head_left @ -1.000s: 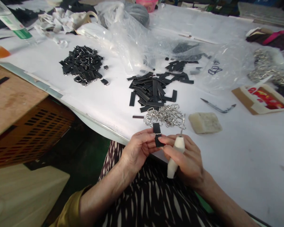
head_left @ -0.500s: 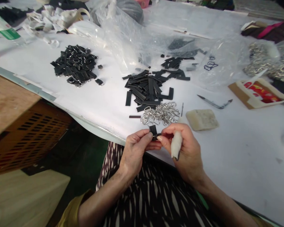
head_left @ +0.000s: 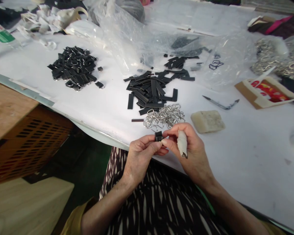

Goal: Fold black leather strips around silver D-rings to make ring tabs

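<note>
Between my two hands, just above the table's front edge, is a short black strip, bent over on itself. My left hand is closed on its left side, thumb on top. My right hand pinches its right side with thumb and index finger. A white wrapping covers one finger of the right hand. Whether a metal ring sits in the fold is hidden by the fingertips. Right behind the hands lie a heap of silver D-rings and a pile of loose black strips.
At the left is a pile of black tabs with rings. A beige block, metal tweezers and an open box lie to the right. Clear plastic bags spread across the back. An orange crate stands below the table.
The black strip's loose end has been folded over, and my right fingertips have come in closer to my left. The whole view has shifted slightly.
</note>
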The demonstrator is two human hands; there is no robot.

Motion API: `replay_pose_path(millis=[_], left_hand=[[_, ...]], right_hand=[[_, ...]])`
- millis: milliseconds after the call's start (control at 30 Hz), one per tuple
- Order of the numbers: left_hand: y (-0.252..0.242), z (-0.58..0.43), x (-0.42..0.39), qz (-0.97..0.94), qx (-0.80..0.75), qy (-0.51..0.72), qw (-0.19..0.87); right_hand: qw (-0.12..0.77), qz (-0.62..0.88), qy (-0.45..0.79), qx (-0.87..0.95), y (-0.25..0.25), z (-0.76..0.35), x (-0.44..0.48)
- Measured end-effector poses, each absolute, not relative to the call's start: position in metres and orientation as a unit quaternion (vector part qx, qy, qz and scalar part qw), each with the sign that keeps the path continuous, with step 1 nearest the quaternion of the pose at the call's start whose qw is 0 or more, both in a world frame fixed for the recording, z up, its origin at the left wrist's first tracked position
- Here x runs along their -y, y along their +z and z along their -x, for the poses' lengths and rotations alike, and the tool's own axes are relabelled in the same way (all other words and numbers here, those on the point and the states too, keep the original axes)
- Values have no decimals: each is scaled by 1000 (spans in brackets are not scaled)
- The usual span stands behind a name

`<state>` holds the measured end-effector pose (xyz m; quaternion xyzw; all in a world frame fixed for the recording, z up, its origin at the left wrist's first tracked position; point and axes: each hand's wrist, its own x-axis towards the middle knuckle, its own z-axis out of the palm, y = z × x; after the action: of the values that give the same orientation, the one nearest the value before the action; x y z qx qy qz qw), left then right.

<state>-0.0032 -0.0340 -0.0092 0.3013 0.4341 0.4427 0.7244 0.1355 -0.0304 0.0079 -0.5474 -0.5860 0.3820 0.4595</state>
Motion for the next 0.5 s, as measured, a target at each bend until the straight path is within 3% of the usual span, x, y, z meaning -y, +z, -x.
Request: replay_pose_path(millis=[500], left_hand=[[-9, 3, 34, -279, -448, 436, 729]], right_hand=[[449, 547, 350, 614, 11, -133, 27]])
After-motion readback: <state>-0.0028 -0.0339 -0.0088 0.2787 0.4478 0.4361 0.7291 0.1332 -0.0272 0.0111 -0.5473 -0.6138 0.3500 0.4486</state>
